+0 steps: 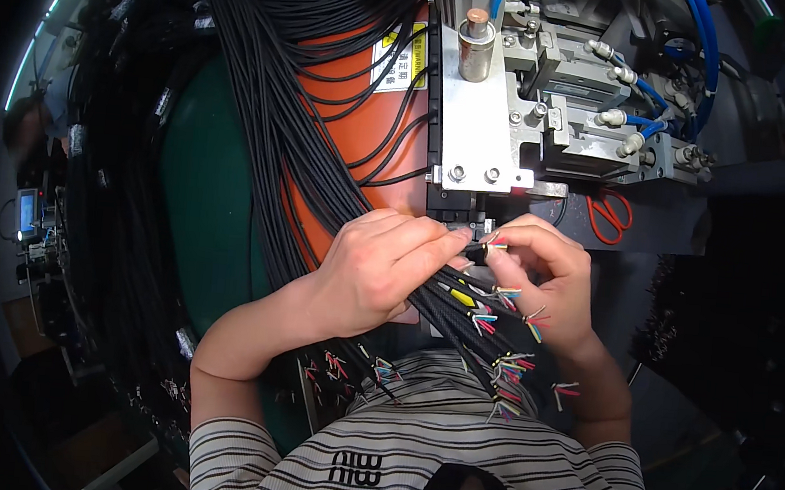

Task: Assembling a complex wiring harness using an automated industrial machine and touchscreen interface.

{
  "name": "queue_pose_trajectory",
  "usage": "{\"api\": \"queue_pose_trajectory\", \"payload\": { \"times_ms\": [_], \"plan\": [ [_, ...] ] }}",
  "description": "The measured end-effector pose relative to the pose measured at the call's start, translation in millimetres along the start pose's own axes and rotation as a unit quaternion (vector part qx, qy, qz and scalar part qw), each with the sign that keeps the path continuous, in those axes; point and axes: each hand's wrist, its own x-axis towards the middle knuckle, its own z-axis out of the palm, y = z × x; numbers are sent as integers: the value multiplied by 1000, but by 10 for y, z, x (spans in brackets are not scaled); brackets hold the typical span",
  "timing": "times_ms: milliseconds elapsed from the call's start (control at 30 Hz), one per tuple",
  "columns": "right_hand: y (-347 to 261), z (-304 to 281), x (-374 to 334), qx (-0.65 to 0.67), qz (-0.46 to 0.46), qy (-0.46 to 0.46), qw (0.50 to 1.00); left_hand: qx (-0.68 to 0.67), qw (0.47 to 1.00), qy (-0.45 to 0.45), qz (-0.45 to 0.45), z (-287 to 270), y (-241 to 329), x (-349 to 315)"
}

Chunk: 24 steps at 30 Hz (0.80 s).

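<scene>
The thin black cable end (477, 251) with its bared, multicoloured wires (498, 246) lay between both hands before the silvery metal machine (477, 126), its jacket pinched in the left hand (380, 264), while the right hand (553, 282) curled thumb and fingers close about the wires, whether gripping them I could not tell. It looked light and pliant, its fine strands easily bent, so the sturdier jacket seemed the place to hold. Beyond, a long black cable bundle (269, 113) crossed an orange panel (351, 134) beside a dark green surface (207, 182) in a dim workroom.
</scene>
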Motion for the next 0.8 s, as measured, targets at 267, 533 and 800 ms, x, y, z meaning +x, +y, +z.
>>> {"api": "queue_pose_trajectory", "payload": {
  "times_ms": [267,533,800],
  "plan": [
    [-12,99,55,-28,-36,66,997,6,999,38,-30,164,-86,29],
    [-92,12,132,277,196,3,941,60,996,48,53,196,-18,54],
    [-96,-16,65,351,200,26,915,70,995,67,25,204,-14,35]
  ]
}}
